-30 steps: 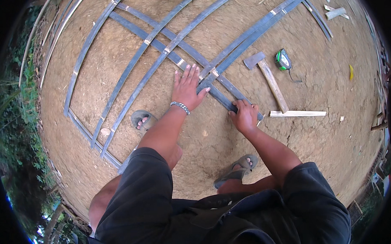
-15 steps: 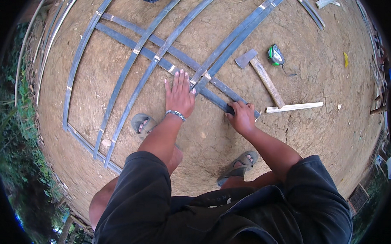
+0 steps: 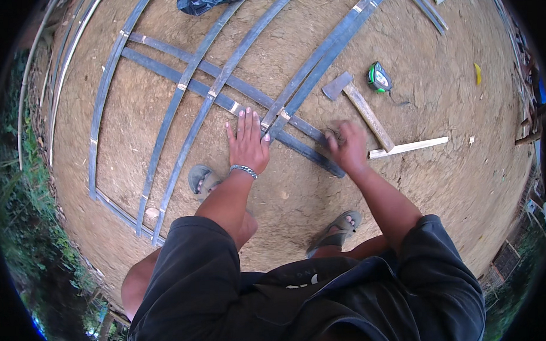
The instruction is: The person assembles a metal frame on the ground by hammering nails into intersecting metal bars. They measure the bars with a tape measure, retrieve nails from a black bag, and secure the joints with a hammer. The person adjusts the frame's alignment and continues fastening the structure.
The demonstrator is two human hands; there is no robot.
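Observation:
Long dark bluish-grey split-bamboo strips (image 3: pixel 233 57) with pale bands at their joints lie crossed in a lattice on the ground. My left hand (image 3: pixel 248 147) is flat with fingers stretched out, its tips at the edge of a cross strip (image 3: pixel 222 100), beside the crossing with two slanting strips (image 3: pixel 320 69). My right hand (image 3: pixel 348 147) is at the right end of the two cross strips, its fingers curled and smeared by motion. The free end of the lower cross strip (image 3: pixel 330 164) shows just left of the hand. Whether the fingers touch the upper strip's end is unclear.
Right of my right hand lie an axe (image 3: pixel 367 116) with a wooden handle, a green-and-black tape measure (image 3: pixel 378 78) and a pale wooden stick (image 3: pixel 410 147). A black plastic bag (image 3: pixel 204 1) sits at the far side. My sandalled feet (image 3: pixel 338 228) stand near the strips.
My right hand has come off the lower cross strip's end and moved slightly up and right, uncovering that end. The left hand stays flat at the crossing. The view has shifted slightly.

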